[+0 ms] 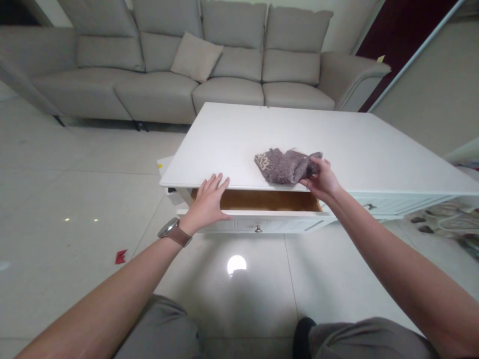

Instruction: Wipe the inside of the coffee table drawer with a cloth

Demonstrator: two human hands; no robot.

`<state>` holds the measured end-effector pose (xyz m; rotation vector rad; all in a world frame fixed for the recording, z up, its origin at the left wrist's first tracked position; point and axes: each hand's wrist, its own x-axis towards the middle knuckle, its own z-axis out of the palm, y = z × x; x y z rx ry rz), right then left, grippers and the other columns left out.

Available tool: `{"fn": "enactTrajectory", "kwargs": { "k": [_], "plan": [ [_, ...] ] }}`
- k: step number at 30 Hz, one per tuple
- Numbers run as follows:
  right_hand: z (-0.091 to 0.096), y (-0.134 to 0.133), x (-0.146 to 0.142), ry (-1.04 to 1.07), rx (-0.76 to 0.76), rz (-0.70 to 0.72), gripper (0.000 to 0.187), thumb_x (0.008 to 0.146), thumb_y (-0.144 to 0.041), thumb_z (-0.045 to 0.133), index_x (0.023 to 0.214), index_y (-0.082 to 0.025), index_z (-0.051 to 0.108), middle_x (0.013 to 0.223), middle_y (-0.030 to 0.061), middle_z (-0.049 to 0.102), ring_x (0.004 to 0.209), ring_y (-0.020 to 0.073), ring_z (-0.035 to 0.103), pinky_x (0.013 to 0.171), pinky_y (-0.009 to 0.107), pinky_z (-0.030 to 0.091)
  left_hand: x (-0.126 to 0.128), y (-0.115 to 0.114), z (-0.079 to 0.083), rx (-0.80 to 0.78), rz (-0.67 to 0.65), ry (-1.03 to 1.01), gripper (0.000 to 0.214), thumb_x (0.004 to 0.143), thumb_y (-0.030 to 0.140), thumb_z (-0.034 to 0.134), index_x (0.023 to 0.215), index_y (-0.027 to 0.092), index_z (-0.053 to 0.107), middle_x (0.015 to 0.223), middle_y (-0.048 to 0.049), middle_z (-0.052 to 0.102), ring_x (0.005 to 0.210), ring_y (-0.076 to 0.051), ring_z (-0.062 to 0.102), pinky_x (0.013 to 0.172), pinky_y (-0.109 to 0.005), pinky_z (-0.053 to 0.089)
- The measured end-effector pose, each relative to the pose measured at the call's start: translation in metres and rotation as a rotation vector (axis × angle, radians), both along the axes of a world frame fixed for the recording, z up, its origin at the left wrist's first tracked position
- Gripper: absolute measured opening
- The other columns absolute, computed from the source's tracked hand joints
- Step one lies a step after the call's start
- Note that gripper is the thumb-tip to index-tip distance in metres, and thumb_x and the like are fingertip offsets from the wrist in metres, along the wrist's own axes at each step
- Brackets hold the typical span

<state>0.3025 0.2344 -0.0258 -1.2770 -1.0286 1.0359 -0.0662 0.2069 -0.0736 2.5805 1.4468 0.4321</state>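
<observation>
A greyish-purple cloth (282, 167) with a pale patterned corner lies crumpled near the front edge of the white coffee table (292, 129). My right hand (324, 178) grips its right end, fingers closed around the fabric. Below the tabletop, a drawer (277, 218) with a small metal knob is pulled out, showing its brown wooden inside. Over the drawer's left end is my left hand (210, 202), fingers spread, with the fingertips at the table's edge. Whether its palm touches the drawer front I cannot tell. A watch (175, 231) with a brown strap is on my left wrist.
Behind the table stands a long grey sofa (232, 92) with a beige cushion (196, 56). A second drawer knob (370, 206) is at the table's right. On the tiled floor lies a red scrap (120, 257). A patterned rug (449, 219) is at the right.
</observation>
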Motion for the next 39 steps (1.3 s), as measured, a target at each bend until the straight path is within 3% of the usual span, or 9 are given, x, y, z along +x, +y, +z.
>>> {"fn": "enactTrajectory", "kwargs": {
  "k": [4,8,14,17,20,24,29,33,39],
  "plan": [
    [0.004,-0.007,-0.001,0.001,-0.065,-0.119,0.063,0.06,-0.039,0.084,0.115,-0.041,0.052,0.116,-0.0052,0.064,0.09,0.0192,0.063,0.06,0.032,0.06,0.001,0.0,0.002,0.011,0.031,0.01,0.127,0.055,0.052,0.093,0.16,0.019,0.03,0.168,-0.0197,0.024,0.156,-0.039,0.017,0.127,-0.056,0.017],
    [0.014,-0.007,-0.003,0.006,-0.078,-0.034,0.047,0.058,-0.031,0.084,0.098,-0.03,0.06,0.097,-0.0025,0.067,0.08,0.0177,0.062,0.059,0.031,0.058,0.002,0.0,0.003,0.011,0.05,-0.002,0.126,0.053,0.051,0.094,0.16,0.022,0.032,0.167,-0.018,0.027,0.155,-0.04,0.02,0.126,-0.056,0.018],
    [0.005,0.019,-0.005,0.059,0.166,-0.119,0.031,0.064,-0.038,0.074,0.074,-0.025,0.048,0.083,-0.0015,0.061,0.085,0.0193,0.061,0.072,0.035,0.057,0.002,0.001,0.004,0.018,0.062,0.0,0.126,0.052,0.052,0.095,0.159,0.023,0.035,0.166,-0.0171,0.03,0.154,-0.039,0.022,0.125,-0.055,0.022],
    [0.0,0.027,0.0,-0.344,0.191,-0.228,0.029,0.071,-0.048,0.067,0.078,-0.026,0.051,0.098,0.0038,0.059,0.104,0.0262,0.059,0.087,0.044,0.055,0.002,0.0,0.004,0.026,0.075,-0.005,0.123,0.053,0.05,0.094,0.158,0.024,0.036,0.165,-0.0163,0.032,0.154,-0.039,0.024,0.124,-0.055,0.023],
    [0.001,0.023,0.006,-0.86,0.257,-0.353,0.036,0.075,-0.047,0.063,0.104,-0.025,0.059,0.128,0.0119,0.052,0.127,0.0344,0.047,0.103,0.055,0.044,0.003,-0.001,0.005,0.026,0.079,-0.001,0.12,0.054,0.049,0.094,0.157,0.025,0.037,0.165,-0.0158,0.033,0.153,-0.038,0.025,0.123,-0.054,0.026],
    [0.011,0.016,0.005,-1.225,0.319,-0.193,0.064,0.078,-0.032,0.056,0.141,-0.027,0.046,0.147,0.0157,0.045,0.137,0.0403,0.036,0.103,0.065,0.035,0.003,-0.001,0.006,0.028,0.085,0.003,0.119,0.054,0.049,0.094,0.156,0.025,0.038,0.165,-0.0157,0.034,0.153,-0.039,0.026,0.122,-0.055,0.028],
    [0.014,0.025,-0.005,-1.355,0.253,0.033,0.085,0.071,-0.025,0.058,0.153,-0.029,0.037,0.138,0.0162,0.053,0.128,0.0439,0.04,0.094,0.063,0.039,0.004,0.0,0.007,0.024,0.094,0.015,0.118,0.055,0.049,0.094,0.156,0.026,0.038,0.165,-0.016,0.033,0.152,-0.039,0.027,0.121,-0.055,0.028],
    [0.015,0.024,0.006,-1.435,0.216,0.011,0.06,0.074,-0.034,0.062,0.134,-0.028,0.062,0.116,0.0163,0.057,0.111,0.0422,0.046,0.088,0.058,0.039,0.003,-0.001,0.006,0.016,0.086,0.018,0.118,0.056,0.048,0.093,0.157,0.026,0.037,0.166,-0.0161,0.032,0.153,-0.038,0.025,0.122,-0.054,0.026],
    [0.027,0.001,0.042,-1.481,0.44,0.2,0.027,0.078,-0.047,0.07,0.092,-0.024,0.071,0.125,0.0143,0.058,0.12,0.0415,0.045,0.092,0.056,0.04,0.003,-0.001,0.007,0.015,0.073,-0.009,0.118,0.056,0.048,0.093,0.157,0.026,0.036,0.165,-0.0166,0.032,0.153,-0.039,0.024,0.122,-0.055,0.025]
  ]
}}
